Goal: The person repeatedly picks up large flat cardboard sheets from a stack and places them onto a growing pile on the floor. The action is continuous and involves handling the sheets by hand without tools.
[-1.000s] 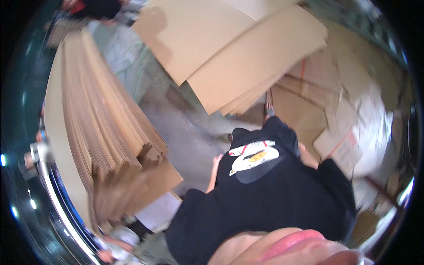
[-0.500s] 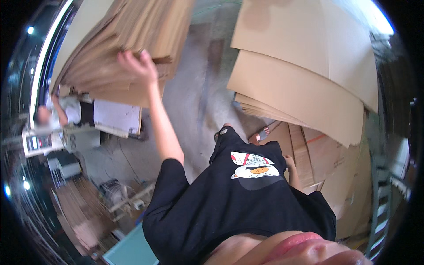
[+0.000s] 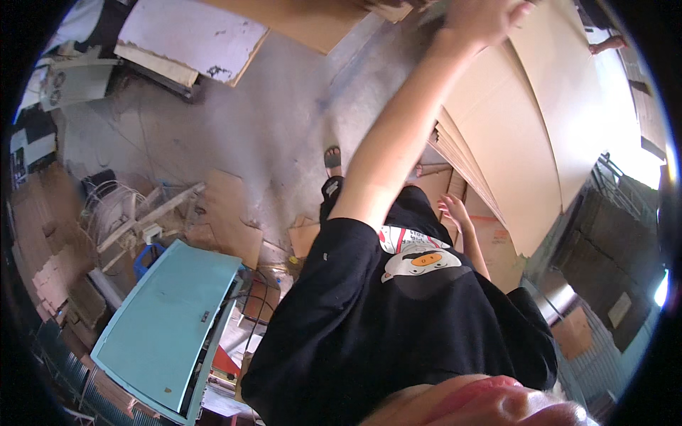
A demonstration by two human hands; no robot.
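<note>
My left hand point(image 3: 486, 20) is stretched far forward and across to the right, partly cut off by the upper edge. A finger stands apart from the rest, and nothing shows in its grip. Below and beside it lies a stack of large flat cardboard sheets point(image 3: 497, 135), fanned at the near edge; whether the hand touches them I cannot tell. Close to my body, my right hand point(image 3: 455, 209) hangs by the stack's near edge, fingers spread and holding nothing. Another pile of brown cardboard point(image 3: 298, 21) shows at the top, mostly out of view.
A light blue metal cabinet point(image 3: 167, 312) stands at lower left, with cables beside it. Wooden bars point(image 3: 149, 216) and cardboard scraps point(image 3: 234, 213) lie on the floor at left. A white-topped stack point(image 3: 192, 35) is at upper left. Another person's hand point(image 3: 607, 45) appears at far upper right.
My view has turned to the right. My left hand has swung from the left cardboard pile to above the right stack. My right hand has come forward, its fingers now visible.
</note>
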